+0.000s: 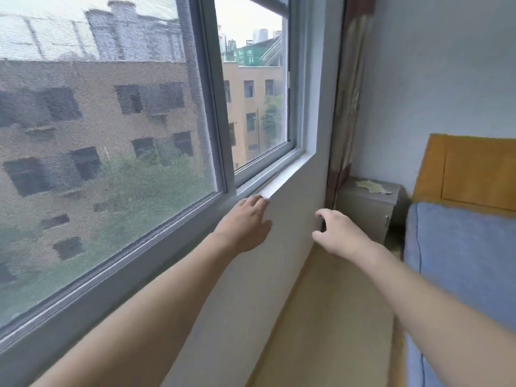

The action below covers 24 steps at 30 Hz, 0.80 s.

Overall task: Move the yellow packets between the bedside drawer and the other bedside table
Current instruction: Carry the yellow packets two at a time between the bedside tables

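Pale yellow packets lie on top of a grey bedside table in the far corner, beside the bed. Both my arms stretch forward in front of me. My left hand is open, its fingers straight near the edge of the window sill, holding nothing. My right hand hangs in the air with loosely curled fingers and holds nothing. It is well short of the bedside table. No drawer is in view.
A large window with a mesh screen fills the left. A white wall runs below the sill. A curtain hangs in the corner. The bed with blue bedding and an orange headboard is on the right, with a narrow strip of floor between.
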{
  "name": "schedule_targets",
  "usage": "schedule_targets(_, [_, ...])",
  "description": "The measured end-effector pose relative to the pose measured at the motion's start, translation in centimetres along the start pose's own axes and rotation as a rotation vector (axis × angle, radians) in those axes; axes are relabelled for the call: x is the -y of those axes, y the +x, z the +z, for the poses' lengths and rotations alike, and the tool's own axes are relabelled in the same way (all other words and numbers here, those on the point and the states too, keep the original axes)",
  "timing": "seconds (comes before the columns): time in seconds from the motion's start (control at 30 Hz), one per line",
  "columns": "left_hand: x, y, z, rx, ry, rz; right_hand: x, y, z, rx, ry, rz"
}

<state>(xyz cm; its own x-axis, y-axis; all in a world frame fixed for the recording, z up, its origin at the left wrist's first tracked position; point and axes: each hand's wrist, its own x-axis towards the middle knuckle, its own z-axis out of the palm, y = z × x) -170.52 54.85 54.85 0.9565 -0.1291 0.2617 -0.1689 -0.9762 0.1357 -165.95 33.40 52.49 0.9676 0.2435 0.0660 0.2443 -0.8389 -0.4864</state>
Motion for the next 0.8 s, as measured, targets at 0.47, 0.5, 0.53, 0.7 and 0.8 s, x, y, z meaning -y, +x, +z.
schedule_targets(0.47, [-1.5, 37.6, 10.4, 0.049, -0.149, 0.274, -13.3, 26.9, -5.3, -0.175, 0.011, 0.315])
schedule_targets(0.5, [-1.6, 40.2, 11.5, 0.051, -0.161, 0.293, -14.4, 28.9, -5.4, -0.191, 0.007, 0.335])
schedule_targets(0.53, [-1.7, 42.7, 12.7, 0.061, -0.173, 0.314, -15.4, 31.1, -5.4, -0.204, 0.005, 0.353])
schedule_targets(0.7, [-2.1, 55.7, 17.3, 0.15, -0.269, 0.339, -19.2, 42.3, -7.0, -0.244, 0.029, 0.43])
schedule_targets(0.8, [-2.8, 63.1, 19.1, 0.171, -0.312, 0.335, -21.3, 48.0, -8.9, -0.296, 0.037, 0.459])
